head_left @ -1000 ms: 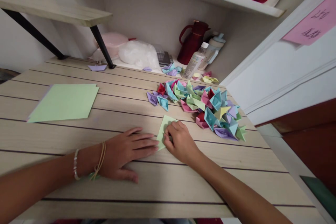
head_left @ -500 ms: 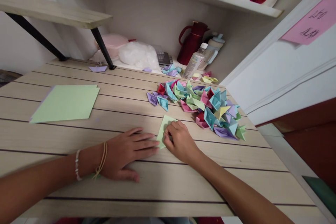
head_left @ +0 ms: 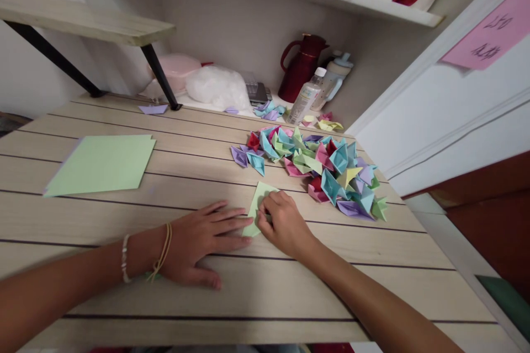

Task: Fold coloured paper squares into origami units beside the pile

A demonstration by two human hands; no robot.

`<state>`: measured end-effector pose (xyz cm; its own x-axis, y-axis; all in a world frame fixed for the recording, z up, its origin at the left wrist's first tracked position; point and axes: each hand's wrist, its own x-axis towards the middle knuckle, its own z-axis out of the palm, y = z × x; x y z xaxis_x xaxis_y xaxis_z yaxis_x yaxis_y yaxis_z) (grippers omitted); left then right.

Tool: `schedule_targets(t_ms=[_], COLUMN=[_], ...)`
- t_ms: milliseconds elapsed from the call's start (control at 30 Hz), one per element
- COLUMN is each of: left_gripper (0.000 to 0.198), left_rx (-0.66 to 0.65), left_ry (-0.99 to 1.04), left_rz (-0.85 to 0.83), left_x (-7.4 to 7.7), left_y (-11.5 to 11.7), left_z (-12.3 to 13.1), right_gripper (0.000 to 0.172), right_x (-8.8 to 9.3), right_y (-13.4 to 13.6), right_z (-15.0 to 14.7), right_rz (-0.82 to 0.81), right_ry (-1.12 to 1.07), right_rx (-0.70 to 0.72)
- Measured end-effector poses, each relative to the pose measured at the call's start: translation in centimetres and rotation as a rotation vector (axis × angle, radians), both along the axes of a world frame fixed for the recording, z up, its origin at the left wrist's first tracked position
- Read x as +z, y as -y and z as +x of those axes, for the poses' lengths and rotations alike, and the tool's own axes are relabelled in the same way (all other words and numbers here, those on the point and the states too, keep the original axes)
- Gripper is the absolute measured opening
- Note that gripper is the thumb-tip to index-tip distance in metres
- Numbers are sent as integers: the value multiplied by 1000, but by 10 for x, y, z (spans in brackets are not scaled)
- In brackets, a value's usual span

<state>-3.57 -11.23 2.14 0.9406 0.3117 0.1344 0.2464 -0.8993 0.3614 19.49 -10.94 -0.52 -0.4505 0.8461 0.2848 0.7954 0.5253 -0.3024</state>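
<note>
A folded green paper (head_left: 257, 205) lies on the striped wooden table (head_left: 186, 182), between my two hands. My left hand (head_left: 202, 240) lies flat, palm down, with its fingers spread and its fingertips at the paper's left edge. My right hand (head_left: 284, 223) is curled on the right part of the paper, fingers bent in; whether it grips the paper is hidden. Beyond it is a pile of small folded paper boats (head_left: 306, 160) in blue, green, pink, purple, red and yellow. To the left lies a stack of green sheets (head_left: 103, 164) with a purple edge showing.
At the back stand a dark red jug (head_left: 301, 69), a plastic bottle (head_left: 307, 96) and a pale cup (head_left: 334, 80). A white plastic bag (head_left: 217, 86) and a pink container (head_left: 178, 69) are left of them. A small raised shelf (head_left: 91, 17) overhangs the back left.
My left fingertips have shifted very slightly over the paper's lower left edge. The right hand keeps its place, and the view has moved a little.
</note>
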Motion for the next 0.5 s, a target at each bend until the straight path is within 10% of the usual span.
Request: schedule_targets(t_ms=[500], left_gripper=[71], left_rx=[60], left_ry=[36], left_rz=[49], left_x=[-17], left_y=[3], left_z=[4], right_gripper=[6], right_x=[0], right_y=[1], right_z=[0], right_rz=[-3], right_ry=[15], right_rx=[-22])
